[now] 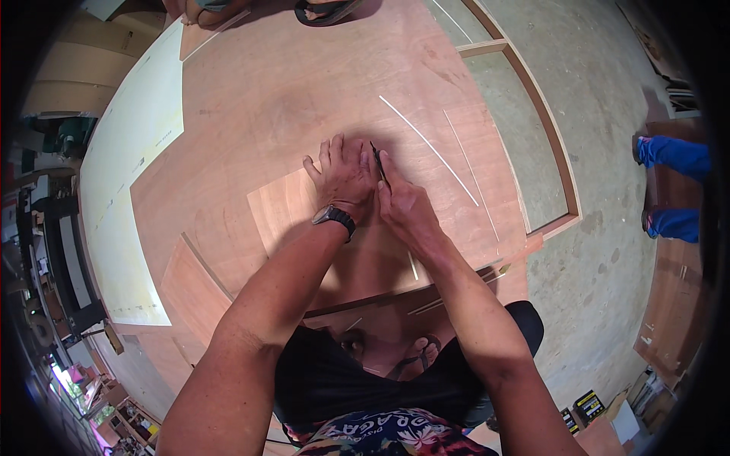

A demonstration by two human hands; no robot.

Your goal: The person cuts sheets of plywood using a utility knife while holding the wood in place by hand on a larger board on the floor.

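Note:
My left hand (341, 173) lies flat with fingers spread on a smaller, lighter plywood piece (271, 207), which rests on a large reddish plywood sheet (304, 99). Close beside it, my right hand (407, 207) grips a slim black utility knife (378, 161), its pointed end directed away from me. Where the blade meets the wood is too small to make out. To the right of my hands lie a thin white strip (430, 151) and a thinner wooden strip (471, 176). My forearms hide part of the smaller piece.
A wooden frame (560, 156) lies on the concrete floor to the right. Pale sheets (114, 220) cover the left side, near a narrow board (196, 275). A person in blue trousers (677, 225) is at far right. A dark sandal (328, 11) shows at the top.

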